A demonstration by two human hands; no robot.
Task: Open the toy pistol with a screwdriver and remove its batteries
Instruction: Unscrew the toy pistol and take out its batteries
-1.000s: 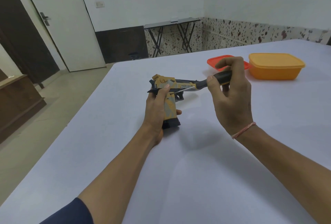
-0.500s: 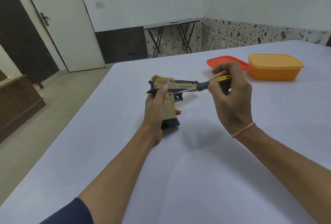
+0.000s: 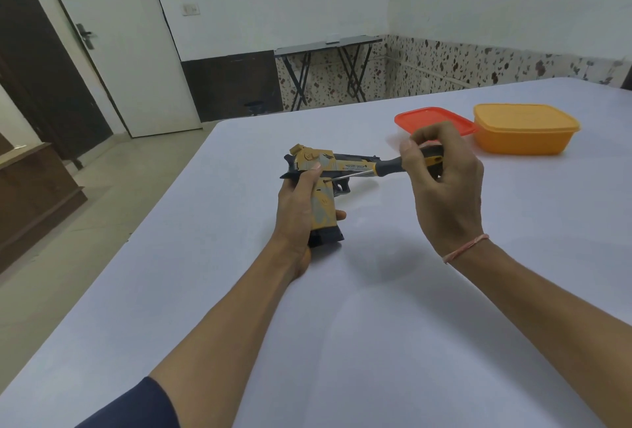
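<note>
A yellow, grey and black toy pistol point(image 3: 323, 167) stands grip-down on the white table point(image 3: 376, 325), barrel pointing right. My left hand point(image 3: 297, 212) is wrapped around its grip, thumb up along the frame. My right hand point(image 3: 441, 185) pinches the black and yellow handle of a screwdriver point(image 3: 390, 166). The thin metal shaft slants down to the left, and its tip sits against the pistol's side just above the grip. My right fingers look blurred. No batteries are visible.
An orange lidded box point(image 3: 525, 133) stands at the table's far right, with a red lid point(image 3: 432, 120) lying flat beside it. The table's left edge drops to a tiled floor. A folding table point(image 3: 328, 68) stands by the far wall.
My right fingers have shifted around the screwdriver handle, showing more of its yellow part. The pistol and my left hand have stayed in place.
</note>
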